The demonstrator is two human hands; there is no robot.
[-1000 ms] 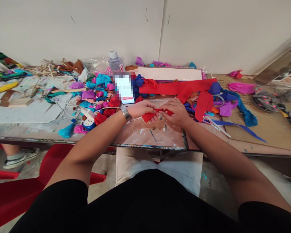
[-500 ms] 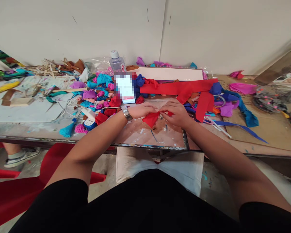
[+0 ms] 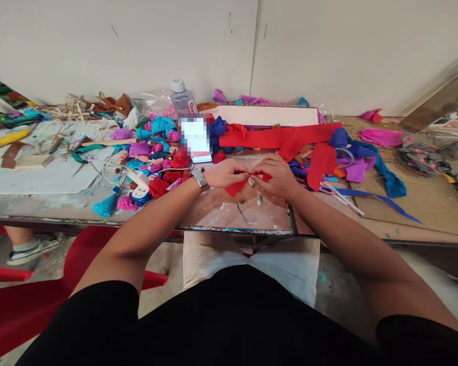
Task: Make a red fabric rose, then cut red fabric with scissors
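Both hands meet above the table's front part, fingertips close together. My left hand, with a watch on its wrist, pinches a small piece of red fabric. On the other side my right hand is closed on the same red piece, which shows again between its fingers. A flap of the fabric hangs below the left fingers; the rest is hidden by the hands. Beyond them lie long red fabric strips and a lit phone.
A bottle stands behind the phone. Left of it is a heap of coloured fabric rosettes, with a power socket in front. Scissors, a blue strip and cardboard lie to the right.
The red flap under my left fingers shows smaller and turned. My fingers have shifted slightly at the pinch; both hands stay in nearly the same place.
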